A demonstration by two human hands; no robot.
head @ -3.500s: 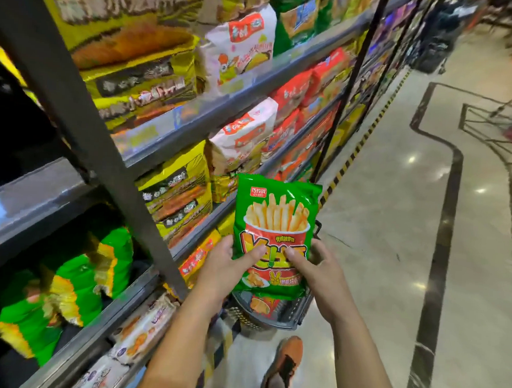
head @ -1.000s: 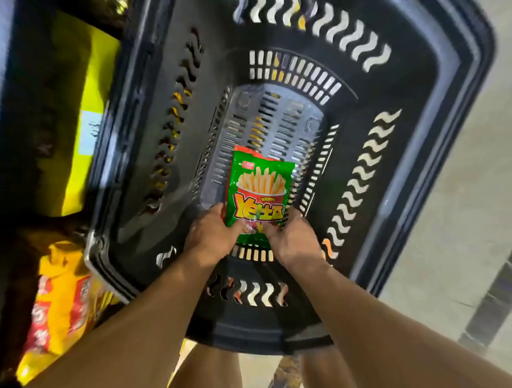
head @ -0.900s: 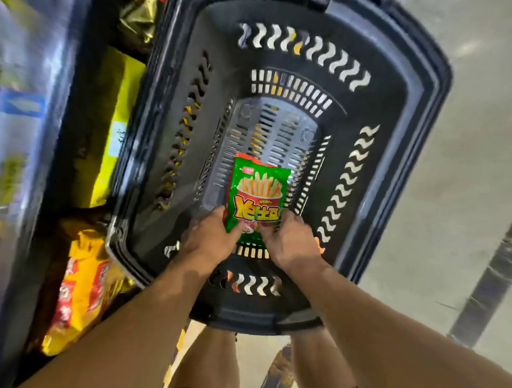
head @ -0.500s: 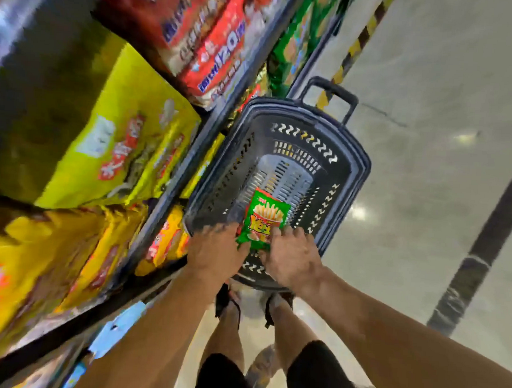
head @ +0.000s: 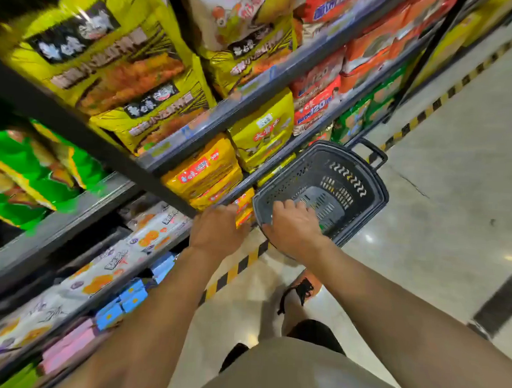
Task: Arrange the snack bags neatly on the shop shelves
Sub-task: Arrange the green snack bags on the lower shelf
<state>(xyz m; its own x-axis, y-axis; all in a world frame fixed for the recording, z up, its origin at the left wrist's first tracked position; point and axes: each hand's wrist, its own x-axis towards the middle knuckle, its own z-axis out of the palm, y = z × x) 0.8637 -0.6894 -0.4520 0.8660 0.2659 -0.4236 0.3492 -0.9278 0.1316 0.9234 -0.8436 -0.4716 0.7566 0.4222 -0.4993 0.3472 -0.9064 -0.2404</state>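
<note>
Since both hands show only their backs, I cannot tell whether the left hand (head: 217,232), beside the orange packs (head: 244,206), grips anything. Nor can I tell whether the right hand (head: 294,228), curled into the basket (head: 368,182), holds the green snack bag (head: 322,227) peeking beside it. Lift it clear of the rim before shelving it upright.

Shop aisle; shelves (head: 254,84) w/ snack bags (head: 261,129); basket (head: 379,197).

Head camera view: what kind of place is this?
Probably a supermarket snack aisle: tiered metal shelves packed with yellow snack bags, and a black plastic shopping basket on the polished floor.
</note>
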